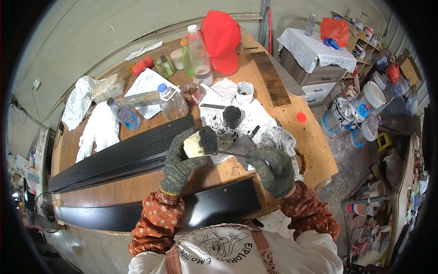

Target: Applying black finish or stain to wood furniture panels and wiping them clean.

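Note:
My left hand (178, 164), in a dark grey-green knit glove, grips a pale yellow pad (191, 146). A lump of black paste (208, 139) covers the pad's right side. My right hand (273, 170), gloved alike and slightly blurred, is closed around a thin dark tool (232, 154) whose far end touches the paste. A grey flat piece (242, 145) shows beside the right fingers; whether it is held I cannot tell. Just beyond stands a black-coated pot (232, 116) on a black-smeared white cloth (214, 123). Two black boards (123, 155) (223, 203) lie left of and below my hands.
On the wooden table (315, 150) stand a white tub (245, 91), a blue-capped bottle (172, 107), a tall clear bottle (198, 55) and a red cap (221, 41). A brown board (270, 78) lies far right. Buckets (342, 114) crowd the floor beside a cabinet (315, 84).

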A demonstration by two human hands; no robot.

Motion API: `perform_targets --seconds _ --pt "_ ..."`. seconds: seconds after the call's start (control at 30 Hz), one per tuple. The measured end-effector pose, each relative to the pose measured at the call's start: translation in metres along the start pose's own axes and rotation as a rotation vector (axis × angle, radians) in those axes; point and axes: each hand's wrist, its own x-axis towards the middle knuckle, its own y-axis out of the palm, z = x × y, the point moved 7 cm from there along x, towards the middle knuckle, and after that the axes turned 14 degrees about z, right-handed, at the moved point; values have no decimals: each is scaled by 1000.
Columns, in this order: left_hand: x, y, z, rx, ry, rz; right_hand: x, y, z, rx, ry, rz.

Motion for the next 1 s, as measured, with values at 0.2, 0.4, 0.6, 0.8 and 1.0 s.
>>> perform_targets --seconds 0.2,0.4,0.6,0.8,1.0 --pt "-5 10 -8 200 64 45 2 53 -53 1225 620 37" --pt "-11 9 -6 267 49 24 7 62 -77 808 452 -91" --pt "-12 4 -3 225 68 -4 13 57 -61 926 374 -82" --pt "-15 3 4 64 -24 -18 7 46 -76 951 521 -118" --pt "-8 6 5 -208 -48 -46 8 33 2 -311 -163 28"
